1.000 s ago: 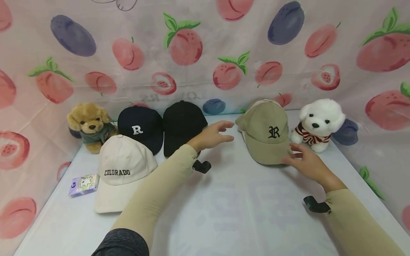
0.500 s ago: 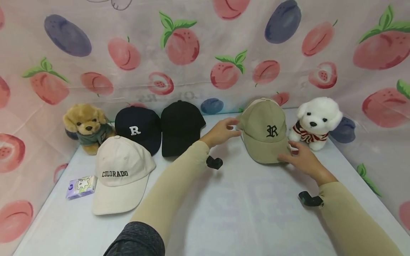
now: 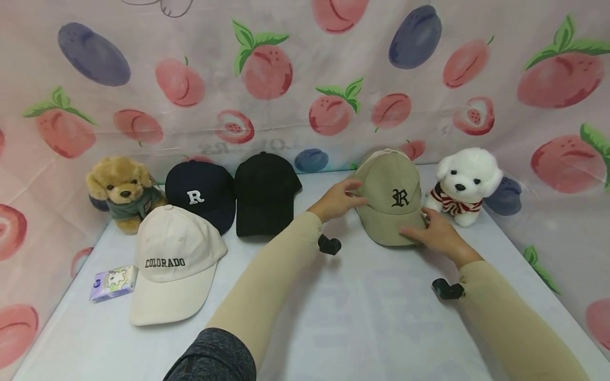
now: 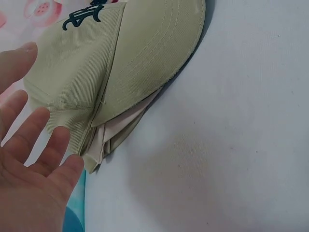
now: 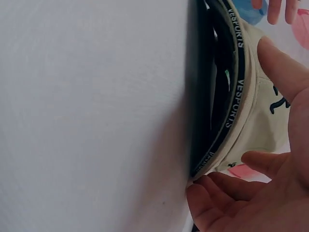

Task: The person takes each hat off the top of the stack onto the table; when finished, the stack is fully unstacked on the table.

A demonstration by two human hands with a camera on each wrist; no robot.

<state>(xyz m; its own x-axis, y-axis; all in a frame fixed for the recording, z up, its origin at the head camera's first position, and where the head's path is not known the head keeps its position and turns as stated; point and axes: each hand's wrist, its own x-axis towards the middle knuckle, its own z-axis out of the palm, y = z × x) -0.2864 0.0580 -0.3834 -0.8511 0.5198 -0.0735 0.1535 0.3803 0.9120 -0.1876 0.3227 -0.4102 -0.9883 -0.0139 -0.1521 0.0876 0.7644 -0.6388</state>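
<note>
A khaki baseball cap with a dark embroidered R stands at the back right of the white-covered table, brim toward me. Paler fabric shows along its top edge and, in the left wrist view, below its side. My left hand is at its left side, fingers spread and nearly straight beside the crown. My right hand holds the right side of the cap by the brim, thumb over it. In the right wrist view, its fingers curl at the lower edge, and the lettered inner band is visible.
A white toy dog sits close right of the cap. Leftward are a black cap, a navy cap with a white R, a cream COLORADO cap, a brown toy dog and a purple tissue pack. A fruit-print cloth hangs behind.
My left hand has moved right, up to the khaki cap's side. The right hand has moved left, its thumb coming further over the brim. The head view has shifted slightly.
</note>
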